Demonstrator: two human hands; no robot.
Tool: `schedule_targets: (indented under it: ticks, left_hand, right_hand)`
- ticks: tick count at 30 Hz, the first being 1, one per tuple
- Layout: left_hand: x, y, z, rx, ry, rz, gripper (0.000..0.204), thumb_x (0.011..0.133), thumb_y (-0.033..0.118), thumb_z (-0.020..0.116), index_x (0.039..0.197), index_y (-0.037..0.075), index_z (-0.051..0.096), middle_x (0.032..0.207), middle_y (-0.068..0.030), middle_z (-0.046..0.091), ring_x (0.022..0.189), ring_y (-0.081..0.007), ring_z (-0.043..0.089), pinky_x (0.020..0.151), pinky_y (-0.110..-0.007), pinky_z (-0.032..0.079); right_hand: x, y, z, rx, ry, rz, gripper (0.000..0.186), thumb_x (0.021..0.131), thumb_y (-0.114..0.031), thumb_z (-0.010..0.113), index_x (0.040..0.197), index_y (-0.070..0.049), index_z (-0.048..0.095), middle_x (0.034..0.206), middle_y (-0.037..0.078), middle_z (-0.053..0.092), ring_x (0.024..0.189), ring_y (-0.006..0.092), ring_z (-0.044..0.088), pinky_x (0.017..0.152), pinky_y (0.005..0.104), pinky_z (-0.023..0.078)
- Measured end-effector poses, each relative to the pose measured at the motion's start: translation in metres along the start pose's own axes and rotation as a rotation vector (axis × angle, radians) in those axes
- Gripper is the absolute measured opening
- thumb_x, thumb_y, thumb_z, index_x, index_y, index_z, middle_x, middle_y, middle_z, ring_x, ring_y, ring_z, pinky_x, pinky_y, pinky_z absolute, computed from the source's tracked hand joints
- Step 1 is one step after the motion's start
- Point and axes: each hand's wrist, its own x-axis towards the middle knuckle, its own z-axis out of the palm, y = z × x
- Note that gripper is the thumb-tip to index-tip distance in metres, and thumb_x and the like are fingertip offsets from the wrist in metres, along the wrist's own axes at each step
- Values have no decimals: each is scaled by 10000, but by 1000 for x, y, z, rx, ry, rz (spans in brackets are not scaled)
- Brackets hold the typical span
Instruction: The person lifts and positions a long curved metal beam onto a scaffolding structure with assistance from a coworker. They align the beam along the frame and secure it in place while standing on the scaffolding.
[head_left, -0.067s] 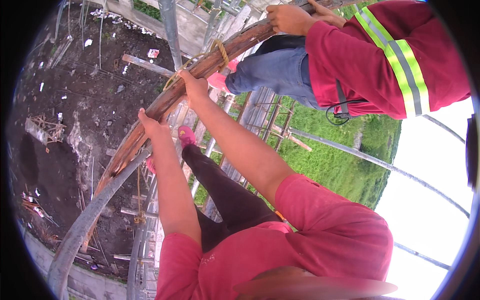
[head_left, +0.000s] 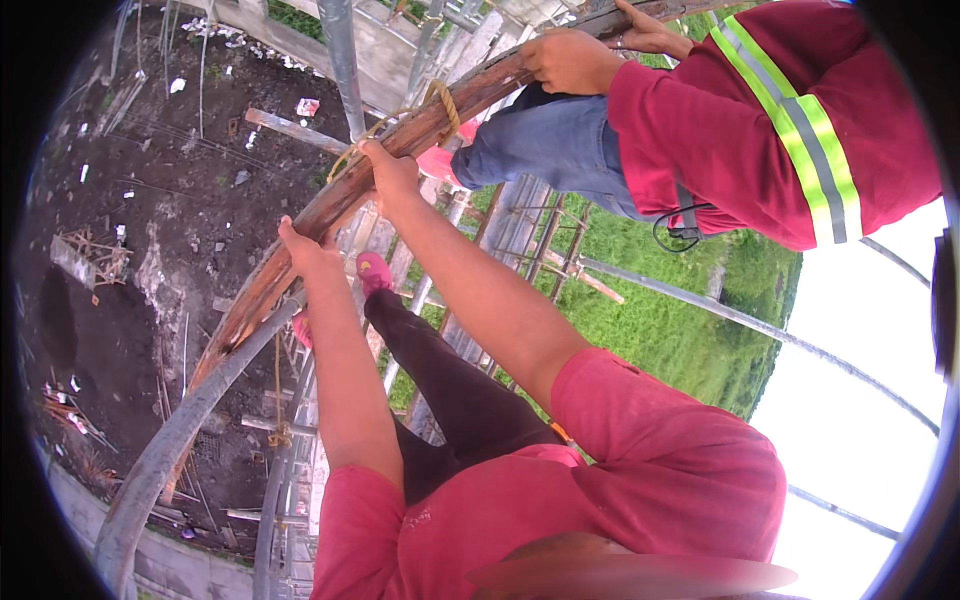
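Observation:
A long, rough wooden pole [head_left: 270, 290] runs diagonally from lower left to upper right. My left hand [head_left: 304, 250] grips it lower down, and my right hand [head_left: 390, 172] grips it higher up. Yellow rope [head_left: 442, 105] is looped round the pole just beyond my right hand. Farther along, a co-worker in a maroon top with a reflective band [head_left: 780, 120] has both hands [head_left: 570, 62] on or at the pole. A curved metal pipe [head_left: 170, 440] passes under the pole near my left hand.
Metal pipes [head_left: 680, 300], an upright post [head_left: 340, 50] and plank scaffolding [head_left: 500, 250] surround my feet, which show pink shoes [head_left: 372, 272]. Far below lie dark soil [head_left: 120, 200] strewn with debris and a green grassy slope [head_left: 650, 250]. A second rope [head_left: 277, 400] hangs at lower left.
The co-worker's nearer hand and arm have shifted slightly down and left, and their top has dipped a little. My hands look unchanged.

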Motion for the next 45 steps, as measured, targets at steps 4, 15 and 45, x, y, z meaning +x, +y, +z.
schedule_targets:
  ticks: [4,15,45]
  left_hand:
    - [-2,-11,0,12,-9,-65,472,858,425,735,1139,74,592,1141,-86,592,1044,-258,583,939,-447,509]
    - [-5,-26,2,262,-11,-241,637,811,636,695,1190,135,588,1160,-78,555,998,-264,582,972,-455,453]
    - [48,121,-105,2055,-418,1057,831,795,604,776,1369,39,571,1342,-206,592,1300,-374,526,1106,-498,371]
  right_hand:
    - [7,0,-8,-15,76,-17,677,746,-252,819,1215,138,526,1106,202,653,927,275,675,763,433,553]
    - [31,-4,-26,3,0,-31,512,766,-280,787,1108,54,604,987,132,644,812,271,671,660,529,561]
    - [161,-72,-96,-92,-64,-25,585,824,-347,743,1248,-8,524,1155,157,615,1027,348,656,923,649,514]
